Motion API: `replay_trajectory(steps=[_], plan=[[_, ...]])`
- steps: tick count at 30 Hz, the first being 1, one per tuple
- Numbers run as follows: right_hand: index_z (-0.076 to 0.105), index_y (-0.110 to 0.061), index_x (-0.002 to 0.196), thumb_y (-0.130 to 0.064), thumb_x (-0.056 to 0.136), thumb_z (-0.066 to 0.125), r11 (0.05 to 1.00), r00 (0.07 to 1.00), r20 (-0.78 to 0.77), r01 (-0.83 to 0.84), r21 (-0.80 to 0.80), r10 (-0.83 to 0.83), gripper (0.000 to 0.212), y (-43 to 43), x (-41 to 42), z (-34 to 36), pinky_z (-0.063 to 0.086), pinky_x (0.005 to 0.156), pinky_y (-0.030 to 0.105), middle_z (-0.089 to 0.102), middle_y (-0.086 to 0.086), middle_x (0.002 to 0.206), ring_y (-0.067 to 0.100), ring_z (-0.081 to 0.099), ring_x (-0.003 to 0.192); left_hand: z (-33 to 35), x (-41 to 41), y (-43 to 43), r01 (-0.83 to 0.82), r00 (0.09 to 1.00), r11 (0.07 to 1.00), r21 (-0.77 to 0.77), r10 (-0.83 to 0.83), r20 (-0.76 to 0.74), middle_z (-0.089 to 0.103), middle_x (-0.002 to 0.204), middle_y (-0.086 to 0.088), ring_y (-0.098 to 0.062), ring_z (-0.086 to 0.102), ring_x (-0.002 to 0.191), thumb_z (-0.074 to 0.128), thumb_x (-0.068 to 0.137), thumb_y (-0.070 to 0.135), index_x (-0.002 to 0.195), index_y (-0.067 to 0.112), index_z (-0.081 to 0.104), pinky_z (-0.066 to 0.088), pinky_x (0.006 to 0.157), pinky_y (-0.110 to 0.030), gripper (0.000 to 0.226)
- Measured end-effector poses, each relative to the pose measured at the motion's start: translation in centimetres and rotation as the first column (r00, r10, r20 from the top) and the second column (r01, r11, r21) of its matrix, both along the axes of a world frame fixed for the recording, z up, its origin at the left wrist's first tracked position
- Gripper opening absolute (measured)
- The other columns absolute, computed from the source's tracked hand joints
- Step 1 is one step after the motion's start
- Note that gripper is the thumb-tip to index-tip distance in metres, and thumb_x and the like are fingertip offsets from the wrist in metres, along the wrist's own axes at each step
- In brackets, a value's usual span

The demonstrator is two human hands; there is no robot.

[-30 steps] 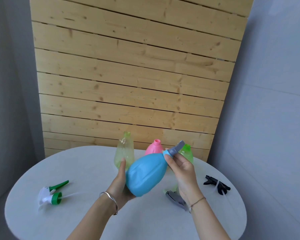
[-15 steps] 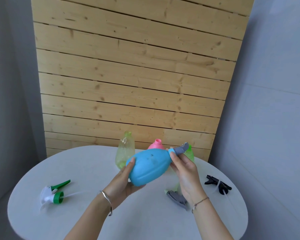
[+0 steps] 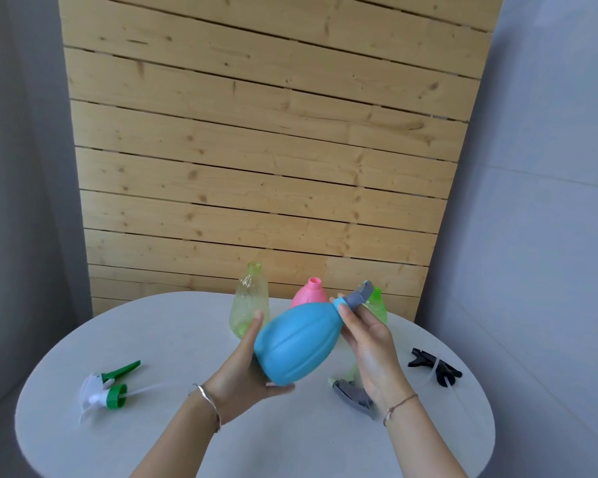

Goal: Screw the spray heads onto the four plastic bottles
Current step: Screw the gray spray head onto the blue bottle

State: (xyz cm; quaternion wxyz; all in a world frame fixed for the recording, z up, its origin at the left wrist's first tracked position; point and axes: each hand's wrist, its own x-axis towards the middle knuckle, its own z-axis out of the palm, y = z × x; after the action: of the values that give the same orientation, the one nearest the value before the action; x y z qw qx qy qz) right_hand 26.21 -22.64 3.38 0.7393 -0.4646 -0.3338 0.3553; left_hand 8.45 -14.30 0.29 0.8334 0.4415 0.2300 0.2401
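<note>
A round blue bottle (image 3: 299, 341) is held tilted above the table, neck up to the right. My left hand (image 3: 246, 374) cups its base from below. My right hand (image 3: 366, 336) pinches the grey spray head with a blue collar (image 3: 354, 298) that sits on the bottle's neck. Behind stand a clear yellow-green bottle (image 3: 249, 301), a pink bottle (image 3: 311, 294) and a green bottle (image 3: 377, 305), all with bare necks. Loose spray heads lie on the table: white and green (image 3: 106, 388) at the left, grey (image 3: 351, 396) under my right wrist, black (image 3: 434, 367) at the right.
The round white table (image 3: 290, 443) fills the lower view. A wooden slat wall (image 3: 256, 150) rises right behind it, with grey walls on both sides.
The blue bottle has risen and tilted closer to level, and it has turned in my hands. My left hand shifted its hold under the base. My right hand stays on the spray head.
</note>
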Motion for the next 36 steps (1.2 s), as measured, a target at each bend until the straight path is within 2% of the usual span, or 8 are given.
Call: replay_trajectory(steps=[3,8,12,19,24,27,31,36], plan=[[0.069,-0.011,0.11,-0.02,0.082,0.067,1.0,1.0,0.03,-0.007,-0.012,0.007,0.03,0.2,-0.1,-0.1,0.054,0.082,0.018,0.075,-0.002,0.105,0.009,0.068,0.098,-0.7,0.2,0.1,-0.031,0.994,0.999,0.014,0.032,-0.102,0.073,0.111,-0.009,-0.028,0.071,0.099,0.053,0.067,0.069,0.116,0.029,0.06,0.06,0.075,-0.041,0.063],[0.068,-0.005,0.111,-0.02,0.081,0.068,1.0,1.0,-0.025,0.016,-0.008,-0.016,0.034,0.4,-0.1,-0.2,0.046,0.1,0.032,0.071,0.008,0.115,0.018,0.065,0.108,-0.2,-0.2,0.4,-0.122,0.993,0.992,0.034,0.121,0.013,0.071,0.118,-0.005,-0.019,0.068,0.107,0.076,0.066,0.045,0.126,0.012,0.057,0.059,0.078,-0.027,0.071],[0.067,-0.01,0.114,-0.03,0.073,0.07,0.999,0.997,0.076,-0.032,-0.005,0.032,0.045,0.4,-0.5,0.1,0.049,0.096,0.026,0.072,0.001,0.114,0.012,0.064,0.111,-0.6,0.0,-0.2,-0.047,0.997,0.996,-0.076,0.041,-0.073,0.076,0.102,-0.005,-0.025,0.072,0.097,0.076,0.059,0.056,0.111,0.027,0.062,0.06,0.074,-0.042,0.061],[0.07,-0.007,0.104,-0.014,0.085,0.065,0.998,0.997,0.065,0.039,0.059,-0.043,0.021,1.1,-2.4,0.5,0.052,0.077,0.014,0.076,-0.003,0.097,0.005,0.068,0.092,0.1,-1.0,-0.5,-0.246,0.963,0.959,0.144,0.258,-0.073,0.075,0.103,-0.001,-0.022,0.073,0.093,0.073,0.063,0.057,0.114,0.029,0.061,0.06,0.071,-0.039,0.06],[0.069,-0.004,0.108,-0.013,0.084,0.066,0.992,0.995,-0.028,0.095,0.086,-0.093,0.026,2.0,-5.2,1.4,0.051,0.094,0.026,0.073,0.008,0.11,0.014,0.065,0.1,1.1,-2.5,-1.0,-0.405,0.904,0.876,0.263,0.427,-0.029,0.067,0.113,-0.006,-0.024,0.071,0.096,0.072,0.063,0.051,0.111,0.026,0.058,0.062,0.07,-0.038,0.056],[0.073,-0.015,0.096,-0.014,0.083,0.068,0.99,0.995,-0.034,0.102,0.103,-0.099,0.014,2.6,-6.6,1.9,0.051,0.093,0.021,0.073,0.006,0.109,0.013,0.066,0.102,1.7,-3.8,-0.8,-0.465,0.873,0.83,0.309,0.488,0.003,0.065,0.114,-0.007,-0.023,0.069,0.098,0.072,0.063,0.049,0.112,0.026,0.057,0.062,0.071,-0.038,0.056],[0.074,-0.014,0.092,-0.017,0.082,0.07,0.993,0.993,0.075,0.082,0.089,-0.089,0.012,4.3,-8.6,3.2,0.04,0.109,0.041,0.073,0.009,0.108,0.023,0.061,0.115,2.1,-6.0,0.5,-0.465,0.879,0.85,0.246,0.477,0.011,0.065,0.117,-0.005,-0.024,0.07,0.099,0.077,0.06,0.055,0.111,0.03,0.058,0.061,0.074,-0.042,0.06],[0.073,-0.019,0.094,-0.016,0.081,0.071,0.998,0.983,0.181,-0.051,0.046,0.042,0.013,6.9,-11.4,4.6,0.049,0.1,0.034,0.075,-0.001,0.1,0.013,0.067,0.101,1.6,-9.6,3.1,-0.435,0.889,0.87,0.233,0.456,-0.043,0.063,0.124,0.0,-0.021,0.066,0.108,0.062,0.061,0.07,0.118,0.033,0.055,0.059,0.078,-0.037,0.068]])
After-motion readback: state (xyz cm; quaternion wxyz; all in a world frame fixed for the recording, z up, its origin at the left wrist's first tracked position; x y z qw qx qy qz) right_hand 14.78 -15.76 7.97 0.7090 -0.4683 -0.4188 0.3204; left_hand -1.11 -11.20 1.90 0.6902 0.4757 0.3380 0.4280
